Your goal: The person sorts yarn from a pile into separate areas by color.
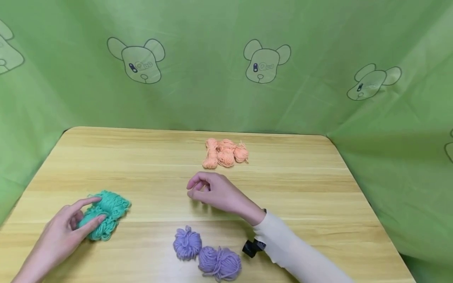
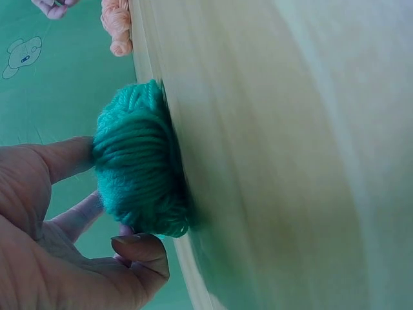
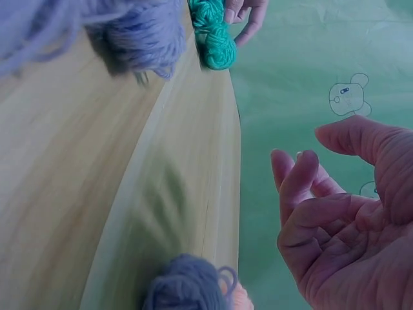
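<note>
Green yarn (image 1: 115, 204) lies bunched on the left of the table. My left hand (image 1: 61, 232) holds it from the near side, index finger along its top and thumb at the nearer part. In the left wrist view, the green yarn (image 2: 139, 165) rests against the tabletop between finger and thumb. My right hand (image 1: 217, 192) hovers over the middle of the table, fingers loosely curled around nothing. In the right wrist view its palm and fingers (image 3: 300, 174) show bare. Nearer the front lie two purple yarn bundles (image 1: 187, 243), just left of the right forearm.
Peach yarn bundles (image 1: 225, 152) sit in a row near the table's far edge. Another purple bundle (image 3: 184, 287) appears low in the right wrist view, in front of some peach yarn. A green curtain (image 1: 205, 78) surrounds the wooden table (image 1: 301, 173).
</note>
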`<action>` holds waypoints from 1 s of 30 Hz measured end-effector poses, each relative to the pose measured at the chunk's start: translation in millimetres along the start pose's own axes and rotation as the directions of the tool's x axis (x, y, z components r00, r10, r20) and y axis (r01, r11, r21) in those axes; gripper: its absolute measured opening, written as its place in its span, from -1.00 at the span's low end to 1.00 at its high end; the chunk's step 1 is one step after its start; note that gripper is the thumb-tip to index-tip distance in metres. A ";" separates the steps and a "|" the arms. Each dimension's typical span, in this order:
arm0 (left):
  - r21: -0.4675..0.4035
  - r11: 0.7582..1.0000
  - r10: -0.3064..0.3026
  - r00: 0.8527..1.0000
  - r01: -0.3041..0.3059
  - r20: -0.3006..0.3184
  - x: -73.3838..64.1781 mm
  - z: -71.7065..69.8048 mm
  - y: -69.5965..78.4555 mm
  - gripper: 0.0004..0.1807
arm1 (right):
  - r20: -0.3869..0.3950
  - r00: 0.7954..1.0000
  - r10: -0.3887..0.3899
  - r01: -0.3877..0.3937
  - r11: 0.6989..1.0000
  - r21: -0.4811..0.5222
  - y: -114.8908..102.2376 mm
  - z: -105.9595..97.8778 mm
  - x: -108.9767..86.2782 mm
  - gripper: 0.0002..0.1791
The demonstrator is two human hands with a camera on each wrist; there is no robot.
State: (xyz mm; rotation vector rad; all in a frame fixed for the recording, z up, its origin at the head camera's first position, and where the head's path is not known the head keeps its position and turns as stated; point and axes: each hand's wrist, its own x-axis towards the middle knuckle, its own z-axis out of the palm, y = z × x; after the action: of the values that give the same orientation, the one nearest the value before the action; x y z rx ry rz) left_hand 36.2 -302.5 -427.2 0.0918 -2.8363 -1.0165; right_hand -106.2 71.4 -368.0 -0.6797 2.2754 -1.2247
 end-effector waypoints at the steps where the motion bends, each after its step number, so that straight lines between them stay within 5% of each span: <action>1: 0.004 1.000 -0.004 1.000 0.004 0.001 0.0 -0.5 -0.1 -0.44 | 0.001 1.000 -0.003 0.003 1.000 0.004 0.7 -0.7 -1.9 -0.78; 15: 0.010 0.999 -0.038 0.999 0.038 0.018 -2.6 -2.5 0.7 -0.43 | 0.026 0.997 -0.066 0.066 0.998 -0.012 8.9 -4.6 -30.5 -0.75; 30: 0.000 0.998 -0.060 0.998 0.060 0.007 -0.5 -4.4 4.3 -0.50 | 0.083 0.980 -0.178 0.180 0.984 -0.010 35.7 -1.9 -91.7 -0.69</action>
State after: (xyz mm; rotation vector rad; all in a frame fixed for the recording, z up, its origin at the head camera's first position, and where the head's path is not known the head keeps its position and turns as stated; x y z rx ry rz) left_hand 37.3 -301.9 -421.1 0.1742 -2.8561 -1.0301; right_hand -44.1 146.3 -382.4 -0.9417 2.1985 -1.2344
